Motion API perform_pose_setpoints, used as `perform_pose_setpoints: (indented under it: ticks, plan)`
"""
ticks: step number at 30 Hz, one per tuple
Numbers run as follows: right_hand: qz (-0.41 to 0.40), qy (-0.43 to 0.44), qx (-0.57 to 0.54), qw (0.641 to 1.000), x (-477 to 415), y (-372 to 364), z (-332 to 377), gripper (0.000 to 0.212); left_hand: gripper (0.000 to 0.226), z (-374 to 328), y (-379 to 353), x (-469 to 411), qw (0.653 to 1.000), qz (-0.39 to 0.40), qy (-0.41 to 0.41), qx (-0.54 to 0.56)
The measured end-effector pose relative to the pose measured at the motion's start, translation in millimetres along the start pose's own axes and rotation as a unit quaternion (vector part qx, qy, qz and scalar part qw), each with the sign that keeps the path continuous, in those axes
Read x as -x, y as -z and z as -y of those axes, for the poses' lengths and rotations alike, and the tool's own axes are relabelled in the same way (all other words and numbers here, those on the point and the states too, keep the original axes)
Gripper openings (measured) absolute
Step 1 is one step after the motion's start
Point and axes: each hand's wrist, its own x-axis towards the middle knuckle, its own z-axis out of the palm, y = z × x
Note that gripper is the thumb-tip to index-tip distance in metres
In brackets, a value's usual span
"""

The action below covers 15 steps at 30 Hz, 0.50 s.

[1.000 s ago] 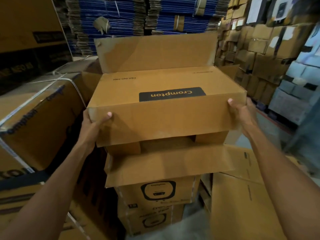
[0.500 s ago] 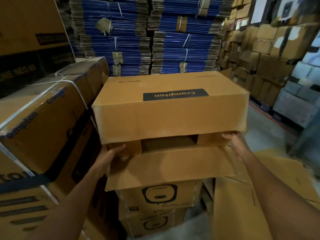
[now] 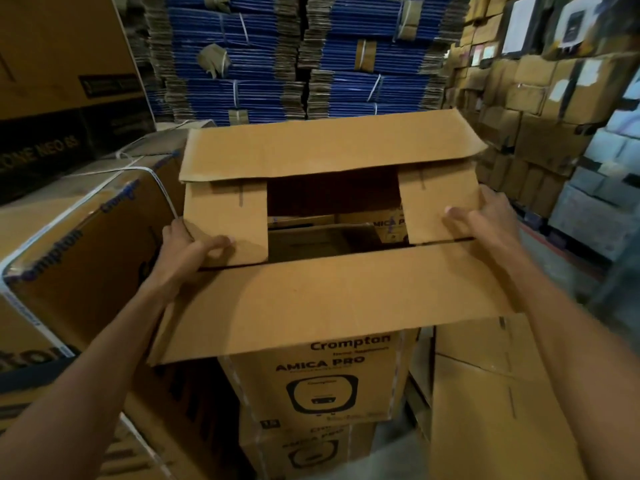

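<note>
Our left hand point(image 3: 185, 245) pinches the carton's point(image 3: 329, 299) 9 o'clock flap point(image 3: 228, 220), our right hand point(image 3: 488, 220) its 3 o'clock flap point(image 3: 433, 202), fingers point(image 3: 216, 243) curled round both; uneven pressing could tip it off the Amica Pro boxes point(image 3: 311, 375).

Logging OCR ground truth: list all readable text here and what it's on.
"Crompton": AMICA PRO box under the open carton.
"AMICA PRO": same box; the smaller line below is blurred.
"Crompton": strapped box, left.
"NEO": dark box, far left; the rest is blurred.
Paper labels, right wall: too small to read.
No print visible on the open carton's flaps.
</note>
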Motion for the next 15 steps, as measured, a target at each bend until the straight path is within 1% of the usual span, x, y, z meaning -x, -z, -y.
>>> perform_pose_setpoints:
  ticks: [2,4,6,8,9,11,13,15]
  plan:
    - [0.021,0.010,0.025,0.999,-8,8,15,0.052,0.124,-11,7,-3,0.998,0.002,0.011,-0.059]
    - [0.043,0.017,0.060,0.997,-8,10,23,0.058,0.119,-19,4,2,0.994,-0.006,0.008,-0.112]
    - [0.068,0.021,0.160,0.985,1,3,25,0.064,0.120,-22,-1,10,0.984,-0.002,-0.005,-0.176]
    - [0.075,0.082,0.261,0.959,16,-10,27,0.058,0.119,-21,-7,14,0.969,-0.012,-0.035,-0.245]
    - [0.077,0.133,0.272,0.950,25,-16,32,0.055,0.115,-22,-9,16,0.962,-0.016,-0.043,-0.270]
    - [0.111,0.231,0.243,0.935,53,-27,50,0.053,0.105,-22,-13,16,0.950,-0.021,-0.052,-0.306]
    - [0.179,0.276,0.188,0.925,86,-38,70,0.052,0.094,-23,-15,18,0.932,-0.040,-0.090,-0.350]
    - [0.216,0.322,0.186,0.903,110,-51,84,0.062,0.080,-27,-17,15,0.903,-0.060,-0.162,-0.393]
